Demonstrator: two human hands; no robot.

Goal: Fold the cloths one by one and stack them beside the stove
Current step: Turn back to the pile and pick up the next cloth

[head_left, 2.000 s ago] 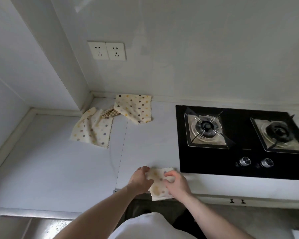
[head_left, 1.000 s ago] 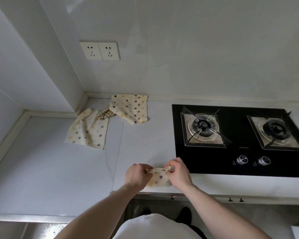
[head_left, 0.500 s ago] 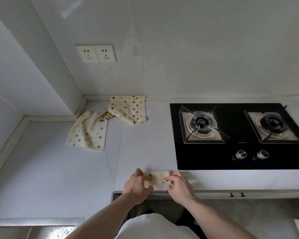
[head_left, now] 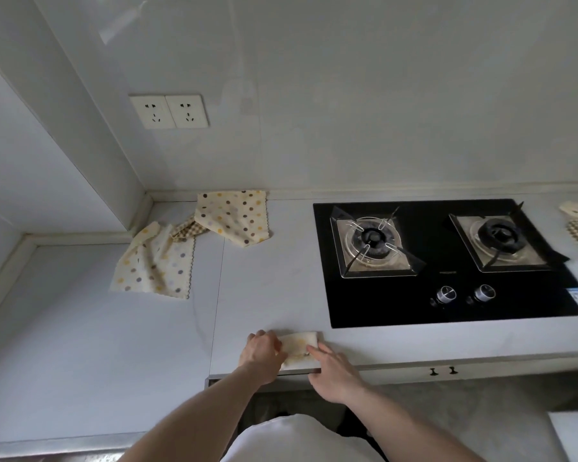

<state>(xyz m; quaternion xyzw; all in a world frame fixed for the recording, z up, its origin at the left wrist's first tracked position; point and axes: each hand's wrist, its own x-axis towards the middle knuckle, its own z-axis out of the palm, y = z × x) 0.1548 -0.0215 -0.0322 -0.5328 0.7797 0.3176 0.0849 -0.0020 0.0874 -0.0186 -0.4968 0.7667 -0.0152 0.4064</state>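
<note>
At the front edge of the desk (head_left: 271, 295), just left of the stove's near corner, the folded cloth (head_left: 301, 345) lies as a small cream packet between both hands. Left hand (head_left: 262, 351) rests on the packet's left end with its fingers (head_left: 274, 341) curled over that end; whether they pinch the layers or only press them cannot be told. Right hand (head_left: 334, 371) lies at the right end with its fingers (head_left: 316, 350) stretched and laid flat on the cloth, pressing rather than gripping. Risk one: the packet sits so close to the desk's lip that a push toward the body could slide it over the edge, above the open space below. Risk two: soft fabric in several layers tends to spring open, so lifting both hands together may let the top fold relax and spoil the square. Stove (head_left: 447, 261) with its two burners and two knobs lies just beyond to the right; dragging the packet that way could carry it onto the black glass instead of beside it. Two spotted cloths, the nearer (head_left: 154, 265) and the farther (head_left: 234, 216), with a checked piece (head_left: 184, 230) between them, wait unfolded in the back corner, well apart from the hands. Twin wall sockets (head_left: 169, 111) sit above them.
</note>
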